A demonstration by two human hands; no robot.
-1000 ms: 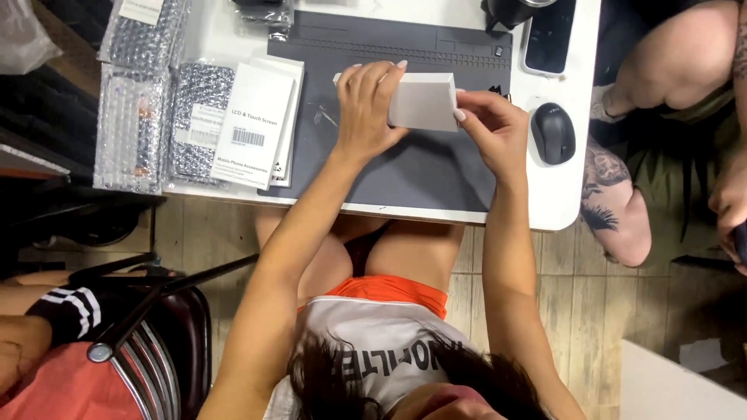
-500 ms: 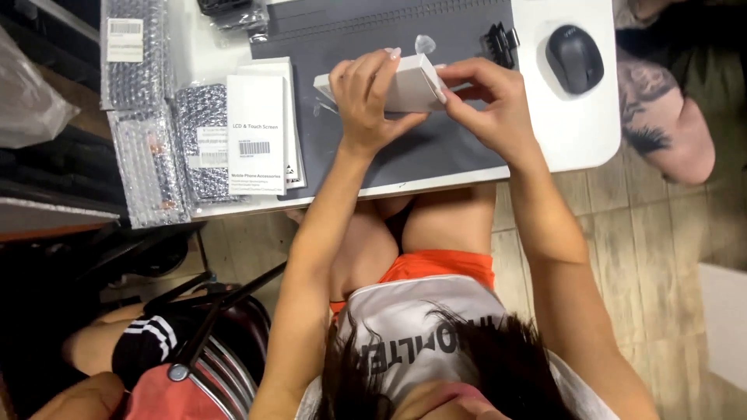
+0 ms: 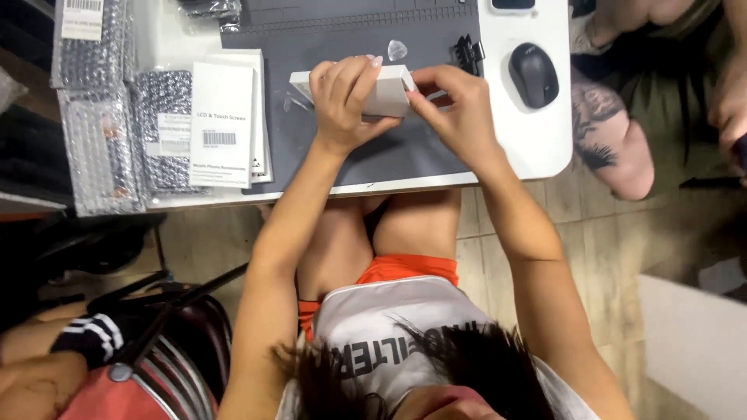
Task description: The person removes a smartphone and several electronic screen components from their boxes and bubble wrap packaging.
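Left hand is curled over the top of a small white box, fingers closed round its upper edge and thumb beneath; the grip is firm. Right hand meets the box at its right end, thumb and forefinger pinched together on that corner. Whether they grip the box itself or a flap or film on it cannot be made out from this angle.

The box is held just above the grey mat, over the mat's middle, not resting on it. The mat lies on a white table.

On the mat, just beyond the box: a small clear pick and, to its right, a black clip. A thin clear scrap lies on the mat to the left of the box, just beside the left hand.

On the table, right of the mat: a black mouse, well apart from the hands. Left of the mat: white flat packets stacked and overlapping the mat's edge, then bubble-wrap bags towards the table's left end.

Another person's tattooed leg shows beside the table's right edge. A striped sock shows at lower left.
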